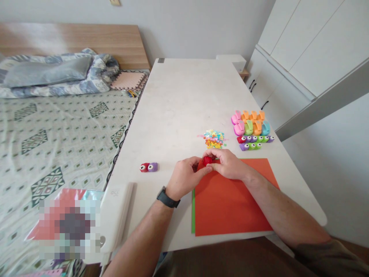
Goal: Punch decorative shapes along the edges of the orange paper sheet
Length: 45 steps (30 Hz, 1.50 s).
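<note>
My left hand (186, 177) and my right hand (227, 163) meet at the far left corner of an orange-red paper sheet (233, 200) lying on the white table (184, 100). Both hands are closed around a small red paper punch (206, 160), pinching the sheet's edge in it. A green sheet edge (193, 215) shows under the red one. Just beyond the hands lies a pile of colourful punched paper bits (213, 139). A black watch sits on my left wrist.
Several pastel and googly-eyed punches (251, 130) stand in rows at the right. A red and a purple punch (149, 167) sit to the left. A white case (113, 215) overhangs the table's near left corner. A bed with a quilt is left; white cabinets are right.
</note>
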Each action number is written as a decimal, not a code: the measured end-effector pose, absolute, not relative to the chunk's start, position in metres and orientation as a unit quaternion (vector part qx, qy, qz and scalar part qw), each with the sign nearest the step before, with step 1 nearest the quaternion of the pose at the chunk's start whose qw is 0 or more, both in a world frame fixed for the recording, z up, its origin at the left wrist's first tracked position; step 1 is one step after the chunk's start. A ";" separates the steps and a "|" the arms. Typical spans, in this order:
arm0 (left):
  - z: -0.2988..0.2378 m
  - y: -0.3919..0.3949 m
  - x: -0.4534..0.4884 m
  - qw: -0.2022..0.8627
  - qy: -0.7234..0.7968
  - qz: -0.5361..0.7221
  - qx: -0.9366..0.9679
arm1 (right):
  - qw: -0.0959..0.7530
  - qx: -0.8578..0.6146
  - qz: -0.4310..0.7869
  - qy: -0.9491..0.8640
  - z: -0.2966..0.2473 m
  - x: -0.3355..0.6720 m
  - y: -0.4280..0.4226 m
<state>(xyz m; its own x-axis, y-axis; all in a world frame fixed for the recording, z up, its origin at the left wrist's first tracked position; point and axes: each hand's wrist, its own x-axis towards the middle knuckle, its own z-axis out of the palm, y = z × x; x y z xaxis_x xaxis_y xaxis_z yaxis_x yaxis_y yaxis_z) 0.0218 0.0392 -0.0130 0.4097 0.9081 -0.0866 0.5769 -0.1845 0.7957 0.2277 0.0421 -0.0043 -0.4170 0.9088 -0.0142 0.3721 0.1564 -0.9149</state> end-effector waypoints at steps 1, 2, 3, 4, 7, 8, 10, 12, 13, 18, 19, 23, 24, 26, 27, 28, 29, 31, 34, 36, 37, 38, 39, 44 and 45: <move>-0.013 0.039 0.022 0.393 0.502 0.209 0.741 | 0.288 -0.456 0.462 -0.704 -0.004 0.227 0.042; -0.014 0.039 0.022 0.393 0.504 0.209 0.740 | 0.287 -0.456 0.462 -0.704 -0.004 0.227 0.042; -0.014 0.039 0.022 0.395 0.505 0.210 0.738 | 0.286 -0.456 0.462 -0.705 -0.004 0.226 0.042; -0.014 0.039 0.022 0.398 0.507 0.212 0.735 | 0.285 -0.456 0.463 -0.704 -0.004 0.226 0.042; -0.015 0.038 0.022 0.414 0.505 0.222 0.724 | 0.284 -0.461 0.463 -0.702 -0.003 0.226 0.042; -0.015 0.038 0.022 0.417 0.504 0.225 0.722 | 0.283 -0.463 0.462 -0.701 -0.003 0.226 0.041; -0.015 0.039 0.022 0.417 0.508 0.227 0.719 | 0.281 -0.471 0.457 -0.700 -0.003 0.226 0.041; -0.016 0.039 0.022 0.412 0.515 0.223 0.718 | 0.279 -0.477 0.450 -0.702 -0.004 0.227 0.041; -0.016 0.039 0.022 0.409 0.518 0.221 0.718 | 0.277 -0.479 0.447 -0.702 -0.004 0.227 0.042; -0.014 0.039 0.022 0.404 0.513 0.224 0.723 | 0.274 -0.480 0.441 -0.707 -0.005 0.227 0.042; -0.014 0.039 0.022 0.403 0.512 0.226 0.724 | 0.273 -0.481 0.440 -0.707 -0.005 0.227 0.041; -0.014 0.039 0.022 0.391 0.511 0.229 0.730 | 0.271 -0.485 0.434 -0.710 -0.002 0.226 0.041; -0.014 0.039 0.022 0.386 0.511 0.227 0.733 | 0.270 -0.486 0.433 -0.710 -0.002 0.225 0.041; -0.014 0.039 0.022 0.379 0.511 0.223 0.739 | 0.269 -0.486 0.432 -0.710 -0.002 0.225 0.041; -0.015 0.039 0.022 0.376 0.510 0.221 0.741 | 0.269 -0.485 0.433 -0.710 -0.003 0.225 0.041; -0.015 0.039 0.022 0.374 0.510 0.219 0.743 | 0.269 -0.485 0.433 -0.711 -0.003 0.224 0.041; -0.016 0.039 0.022 0.373 0.510 0.218 0.744 | 0.269 -0.484 0.433 -0.711 -0.004 0.224 0.041; -0.016 0.039 0.022 0.374 0.509 0.214 0.745 | 0.267 -0.484 0.432 -0.713 -0.006 0.225 0.042; -0.017 0.040 0.022 0.378 0.508 0.210 0.745 | 0.263 -0.483 0.433 -0.714 -0.008 0.224 0.042; -0.017 0.040 0.022 0.379 0.509 0.209 0.744 | 0.263 -0.483 0.435 -0.713 -0.009 0.224 0.042; -0.017 0.040 0.022 0.380 0.508 0.210 0.744 | 0.264 -0.484 0.435 -0.712 -0.009 0.224 0.042; -0.017 0.040 0.022 0.380 0.507 0.210 0.745 | 0.265 -0.485 0.435 -0.711 -0.009 0.224 0.042; -0.016 0.040 0.022 0.380 0.506 0.211 0.745 | 0.267 -0.485 0.436 -0.709 -0.008 0.224 0.042; -0.016 0.040 0.024 0.379 0.506 0.213 0.745 | 0.271 -0.482 0.438 -0.709 -0.007 0.224 0.042; -0.016 0.040 0.024 0.379 0.506 0.213 0.745 | 0.272 -0.482 0.437 -0.709 -0.007 0.223 0.042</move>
<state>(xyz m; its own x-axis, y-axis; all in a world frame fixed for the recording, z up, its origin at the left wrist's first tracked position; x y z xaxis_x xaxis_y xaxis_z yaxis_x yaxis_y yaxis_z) 0.0238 0.0398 -0.0162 0.3975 0.9153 -0.0655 0.5921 -0.2013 0.7803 0.2234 0.0417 -0.0072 -0.3878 0.9211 -0.0348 0.4447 0.1539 -0.8823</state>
